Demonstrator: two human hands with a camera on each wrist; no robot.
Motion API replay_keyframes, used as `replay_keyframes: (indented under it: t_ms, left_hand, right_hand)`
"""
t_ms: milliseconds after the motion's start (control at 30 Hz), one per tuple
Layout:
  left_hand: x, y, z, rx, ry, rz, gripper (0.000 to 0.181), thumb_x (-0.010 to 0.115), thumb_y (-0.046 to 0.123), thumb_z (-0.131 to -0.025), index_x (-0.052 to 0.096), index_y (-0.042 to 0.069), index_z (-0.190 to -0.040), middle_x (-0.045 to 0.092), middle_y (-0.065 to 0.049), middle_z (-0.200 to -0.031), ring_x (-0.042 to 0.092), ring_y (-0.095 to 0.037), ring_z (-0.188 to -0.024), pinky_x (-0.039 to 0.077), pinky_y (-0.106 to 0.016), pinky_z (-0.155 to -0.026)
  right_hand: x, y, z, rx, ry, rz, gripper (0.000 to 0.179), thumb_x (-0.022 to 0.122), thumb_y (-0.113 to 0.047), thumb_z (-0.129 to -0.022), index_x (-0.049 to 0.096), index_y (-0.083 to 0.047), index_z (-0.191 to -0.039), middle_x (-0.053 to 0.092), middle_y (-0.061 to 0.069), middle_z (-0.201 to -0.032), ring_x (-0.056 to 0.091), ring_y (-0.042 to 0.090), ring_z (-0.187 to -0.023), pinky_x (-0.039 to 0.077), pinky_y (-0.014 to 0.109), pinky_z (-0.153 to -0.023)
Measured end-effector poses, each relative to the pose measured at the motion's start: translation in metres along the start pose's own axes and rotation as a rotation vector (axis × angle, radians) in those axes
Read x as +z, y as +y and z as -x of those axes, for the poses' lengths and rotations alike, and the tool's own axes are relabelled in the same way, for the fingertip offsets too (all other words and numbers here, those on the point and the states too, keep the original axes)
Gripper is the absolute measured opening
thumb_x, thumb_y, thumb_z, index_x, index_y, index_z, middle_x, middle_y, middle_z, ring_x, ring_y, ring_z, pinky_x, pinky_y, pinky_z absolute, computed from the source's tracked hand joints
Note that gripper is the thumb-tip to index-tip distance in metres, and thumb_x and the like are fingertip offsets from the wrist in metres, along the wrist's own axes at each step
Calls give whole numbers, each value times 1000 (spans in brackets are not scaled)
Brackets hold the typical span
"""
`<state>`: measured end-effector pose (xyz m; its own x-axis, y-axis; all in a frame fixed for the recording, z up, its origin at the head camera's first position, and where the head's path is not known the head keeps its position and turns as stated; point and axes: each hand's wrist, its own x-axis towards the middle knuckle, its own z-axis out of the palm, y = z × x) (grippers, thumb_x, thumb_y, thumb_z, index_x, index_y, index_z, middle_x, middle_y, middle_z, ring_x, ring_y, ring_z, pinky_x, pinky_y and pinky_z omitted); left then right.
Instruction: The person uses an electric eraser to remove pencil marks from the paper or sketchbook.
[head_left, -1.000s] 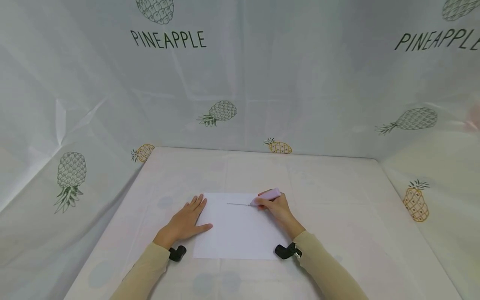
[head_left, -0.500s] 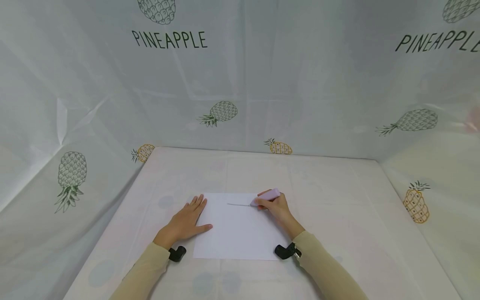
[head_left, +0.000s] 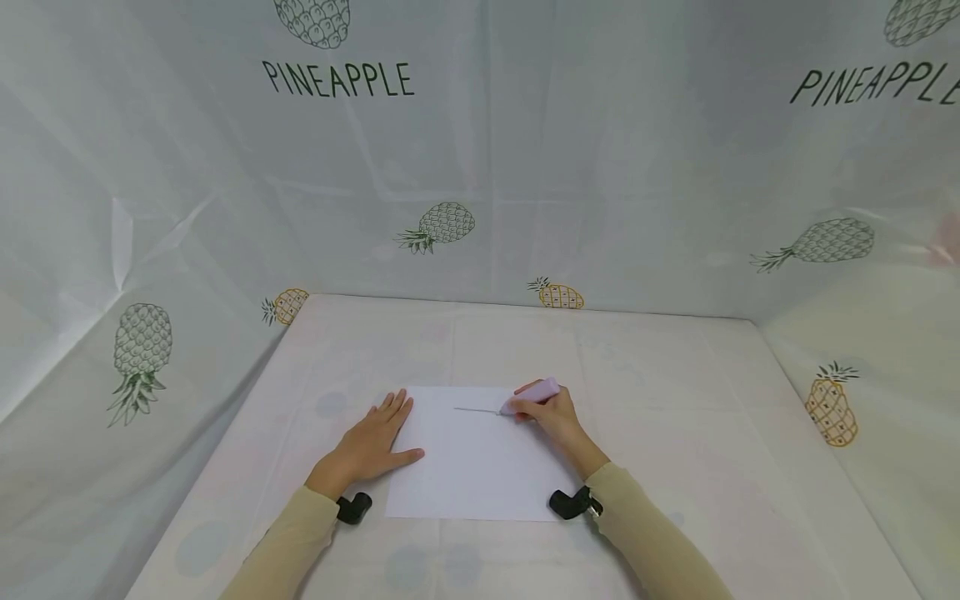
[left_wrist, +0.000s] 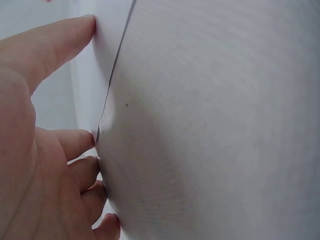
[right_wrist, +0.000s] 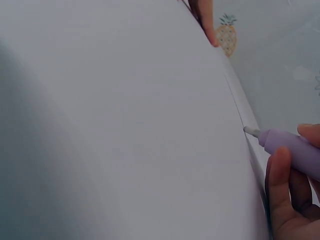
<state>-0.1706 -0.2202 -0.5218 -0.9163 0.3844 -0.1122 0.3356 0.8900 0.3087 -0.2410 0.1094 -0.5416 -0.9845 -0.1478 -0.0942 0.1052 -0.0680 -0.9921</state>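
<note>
A white sheet of paper (head_left: 472,467) lies on the table. My left hand (head_left: 371,446) rests flat across its left edge, fingers spread and thumb on the sheet. In the left wrist view the thumb and fingertips of the left hand (left_wrist: 45,150) touch down along the edge. My right hand (head_left: 553,417) pinches a thick lilac pen (head_left: 542,389) between thumb and fingers over the upper right of the sheet. Its slim grey tip meets the paper at the right end of a thin straight line (head_left: 472,409). The right wrist view shows the tip of the pen (right_wrist: 287,147) on that line.
A pale cloth with faint spots covers the table (head_left: 660,375). Behind and at both sides hangs a sheet curtain (head_left: 600,150) printed with pineapples. Each wrist wears a small black camera, the left camera (head_left: 355,507) near the paper's lower left, the right camera (head_left: 570,503) over its lower right corner.
The pen tip sits very slightly nearer the person than before. The left hand and the paper keep their places.
</note>
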Motion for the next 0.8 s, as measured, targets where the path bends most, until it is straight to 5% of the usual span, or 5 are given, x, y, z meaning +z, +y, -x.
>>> replay_keyframes:
  t_ms: [400, 800]
  left_hand:
    - [2, -1, -1, -4, -7, 5, 97, 59, 61, -92, 24, -3, -156, 16, -19, -163, 14, -38, -149, 21, -54, -118]
    - [1, -2, -1, -12, -12, 10, 98, 60, 61, -92, 23, -2, -156, 14, -19, -164, 13, -38, -150, 20, -54, -118]
  right_hand:
    - [6, -27, 14, 2, 0, -20, 29, 76, 12, -80, 61, 21, -103, 70, 9, -82, 68, 22, -65, 59, 31, -64]
    - [2, -2, 2, -40, 23, 19, 28, 81, 7, -77, 65, 15, -99, 71, 11, -84, 66, 18, -64, 57, 25, -59]
